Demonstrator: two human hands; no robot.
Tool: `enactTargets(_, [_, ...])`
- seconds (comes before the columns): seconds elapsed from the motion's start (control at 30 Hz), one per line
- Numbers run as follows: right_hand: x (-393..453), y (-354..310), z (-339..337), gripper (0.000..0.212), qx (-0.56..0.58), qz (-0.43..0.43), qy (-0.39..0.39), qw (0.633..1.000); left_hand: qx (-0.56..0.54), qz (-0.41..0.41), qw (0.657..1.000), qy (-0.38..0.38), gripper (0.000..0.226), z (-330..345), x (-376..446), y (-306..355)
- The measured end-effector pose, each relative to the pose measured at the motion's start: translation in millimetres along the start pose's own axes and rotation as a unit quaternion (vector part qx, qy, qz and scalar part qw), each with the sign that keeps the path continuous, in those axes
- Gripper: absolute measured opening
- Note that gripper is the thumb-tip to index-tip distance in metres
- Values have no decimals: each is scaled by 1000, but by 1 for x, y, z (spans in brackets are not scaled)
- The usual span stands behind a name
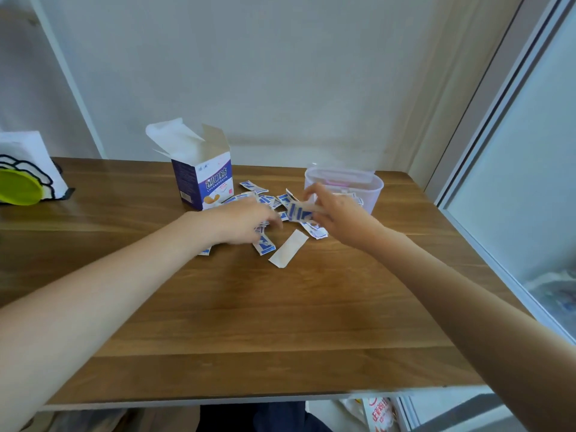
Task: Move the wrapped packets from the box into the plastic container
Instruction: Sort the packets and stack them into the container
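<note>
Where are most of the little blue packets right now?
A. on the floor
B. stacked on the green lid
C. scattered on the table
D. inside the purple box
C: the packets lie loose on the table, between the box and the container.

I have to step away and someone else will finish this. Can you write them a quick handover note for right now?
Left hand: rests on the loose packets on the table, grip unclear.
Right hand: pinches a few held packets beside the plastic container.
Box: open, upright, behind the pile.
Done: some packets already lie in the container.
Left: drop the held ones in, then gather the rest, including one pale strip.
</note>
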State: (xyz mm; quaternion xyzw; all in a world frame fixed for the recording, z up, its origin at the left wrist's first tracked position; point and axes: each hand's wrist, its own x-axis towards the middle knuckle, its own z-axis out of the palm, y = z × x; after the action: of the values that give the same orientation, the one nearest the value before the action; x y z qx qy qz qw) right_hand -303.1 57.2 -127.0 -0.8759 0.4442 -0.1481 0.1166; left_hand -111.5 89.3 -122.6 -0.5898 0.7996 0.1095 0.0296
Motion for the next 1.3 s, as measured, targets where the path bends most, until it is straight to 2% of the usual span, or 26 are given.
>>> enactTargets(0.07, [-10, 11, 10, 27, -29, 8, -39, 999, 39, 34, 998, -46, 43, 7, 2, 0])
enactTargets(0.17, [-18, 19, 27, 18, -55, -15, -52, 997, 41, 63, 997, -35, 23, 8, 6, -3])
enactTargets(0.23, [-16, 19, 30, 19, -37, -6, -43, 998, 36, 65, 997, -37, 13, 7, 7, -6])
enactTargets(0.33, [-12, 20, 25, 15, 43, 22, -14, 999, 0, 50, 998, -35, 19, 5, 7, -9])
enactTargets(0.47, [-12, 15, 13, 6, 179, 90, 36, 979, -184, 24, 979, 89, 20, -4, 8, -4])
enactTargets(0.53, [-10, 13, 8, 9, 221, 119, 34, 967, -209, 25, 971, 113, 18, -15, 8, -2])
enactTargets(0.57, [-10, 14, 6, 12, 235, 129, 34, 963, -186, 31, 978, 91, 21, -19, 8, -2])
enactTargets(0.63, [-10, 15, 5, 12, 250, 147, 40, 956, -65, 38, 997, -10, 32, -23, 5, -4])
enactTargets(0.7, [-9, 14, 6, 12, 259, 160, 48, 951, 63, 37, 992, -108, 38, -16, 0, -6])
enactTargets(0.77, [-8, 11, 9, 9, 258, 161, 44, 952, 80, 31, 986, -146, 40, -9, -7, -10])
enactTargets(0.87, [-3, -1, 14, 13, 238, 151, 24, 959, 73, 37, 988, -132, 35, -1, -15, -15])
enactTargets(1.0, [4, -20, 16, 17, 221, 128, -5, 967, 110, 67, 991, -38, 20, 1, -17, -22])
enactTargets(1.07, [7, -24, 14, 12, 272, 144, -8, 952, 31, 49, 998, 38, 11, -3, -17, -19])
enactTargets(1.13, [8, -23, 10, 11, 388, 171, -6, 906, -123, 2, 984, 130, 13, -9, -17, -13])
enactTargets(1.17, [8, -21, 7, 15, 458, 179, -11, 871, -210, -21, 964, 163, 13, -11, -15, -10])
enactTargets(1.23, [6, -15, 2, 22, 549, 174, -37, 817, -359, -57, 916, 173, 5, -13, -10, -6])
enactTargets(1.3, [4, -11, 0, 23, 553, 156, -68, 816, -484, -75, 859, 148, 10, -11, -4, 0])
